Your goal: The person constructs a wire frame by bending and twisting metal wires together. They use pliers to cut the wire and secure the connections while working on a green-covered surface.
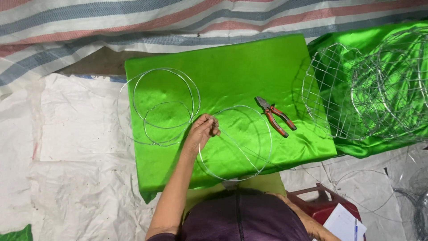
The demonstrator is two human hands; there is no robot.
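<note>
My left hand (203, 130) reaches onto a bright green cloth (232, 62) and pinches the upper left rim of a large thin wire ring (270, 138) that lies flat there. A straight strand of wire runs from my fingers across the ring toward its lower right. To the left of the hand lie several overlapping wire rings (166, 71) of different sizes. Red-handled pliers (277, 117) rest on the cloth just right of the ring, untouched. My right hand is out of sight; only part of that arm shows at the bottom.
Wire mesh baskets (356, 89) stand on green cloth at the right. A red plastic stool (323, 203), a white notepad with a pen (344, 223) and loose wire loops (370, 187) are at lower right. White sheeting (76, 169) covers the floor, and a striped tarp (133, 22) lies behind.
</note>
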